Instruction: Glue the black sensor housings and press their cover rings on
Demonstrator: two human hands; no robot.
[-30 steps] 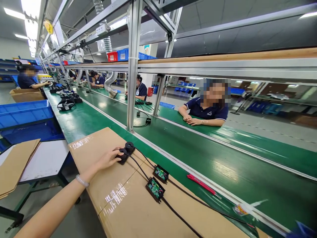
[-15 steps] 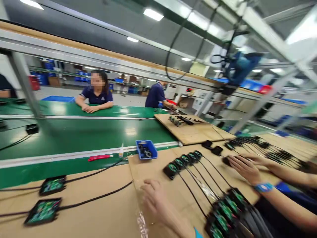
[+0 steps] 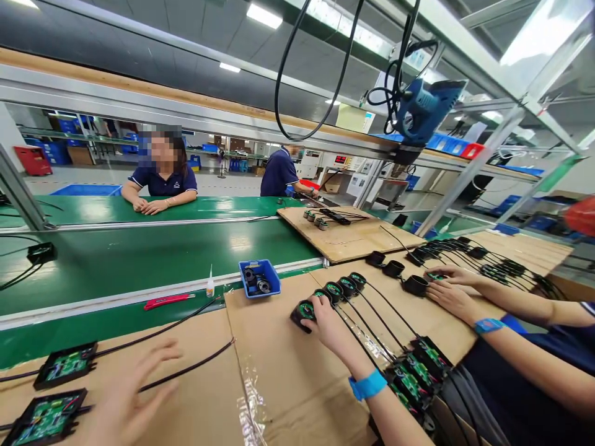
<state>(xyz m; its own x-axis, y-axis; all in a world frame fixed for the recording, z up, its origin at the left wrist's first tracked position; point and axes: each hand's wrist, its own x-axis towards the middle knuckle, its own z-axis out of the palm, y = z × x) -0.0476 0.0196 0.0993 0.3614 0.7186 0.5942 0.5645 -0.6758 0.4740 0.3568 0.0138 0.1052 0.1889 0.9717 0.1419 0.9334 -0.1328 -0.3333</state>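
Observation:
My right hand (image 3: 331, 328), with a blue wristband, has its fingers closed around the nearest round black housing (image 3: 304, 311), which has a green circuit board inside. This housing stands at the near end of a row of similar round housings (image 3: 348, 286) with black cables. Over the cardboard at lower left is my left hand (image 3: 134, 390), blurred, its fingers spread and nothing between them. Beside it lie two square black housings with green circuit boards, an upper one (image 3: 67, 364) and a lower one (image 3: 44, 418). A black cable (image 3: 186, 367) runs behind the left fingers.
A blue bin (image 3: 260, 279) with black parts, a red utility knife (image 3: 168, 301) and a small bottle (image 3: 211, 285) are near the cardboard's far edge. At right, a co-worker's hands (image 3: 449, 288) handle a round part. Several square boards (image 3: 418, 371) lie by my right forearm. A blue power tool (image 3: 425, 111) hangs above.
My right hand has moved forward and right from above the cardboard and taken hold of the nearest round housing. My left hand has come into view at lower left. The view has shifted right.

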